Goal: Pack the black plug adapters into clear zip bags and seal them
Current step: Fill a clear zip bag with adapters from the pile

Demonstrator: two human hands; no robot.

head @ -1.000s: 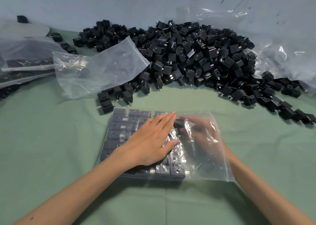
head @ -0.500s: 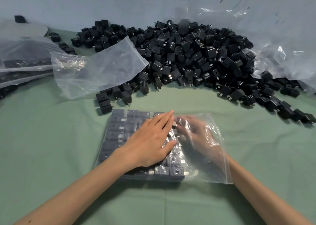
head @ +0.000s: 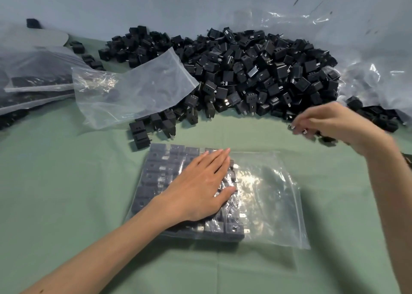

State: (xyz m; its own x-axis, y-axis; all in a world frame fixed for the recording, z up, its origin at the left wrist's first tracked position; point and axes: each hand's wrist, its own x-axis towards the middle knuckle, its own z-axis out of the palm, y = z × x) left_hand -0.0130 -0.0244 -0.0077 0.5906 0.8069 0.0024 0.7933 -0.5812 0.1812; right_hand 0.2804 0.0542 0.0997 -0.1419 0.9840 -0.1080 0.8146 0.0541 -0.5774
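Note:
A clear zip bag (head: 272, 204) lies flat on the green cloth (head: 66, 193), its left half filled with neat rows of black plug adapters (head: 156, 173). My left hand (head: 200, 188) presses flat on top of those rows through the plastic, fingers straight. The bag's right half is empty and its mouth faces right. My right hand (head: 334, 124) is outside the bag, blurred, hovering over the right end of the big loose adapter pile (head: 256, 70) with fingers loosely curled downward. I see nothing plainly held in it.
An empty clear zip bag (head: 138, 88) rests against the pile's left side. Filled bags (head: 33, 79) are stacked at the far left. Crumpled clear plastic sheeting (head: 379, 70) lies behind the pile at the right. A few stray adapters (head: 142, 135) sit just beyond the bag.
My right hand has come out of the bag and moved up and right to the pile's edge. My left hand stays pressed on the packed rows.

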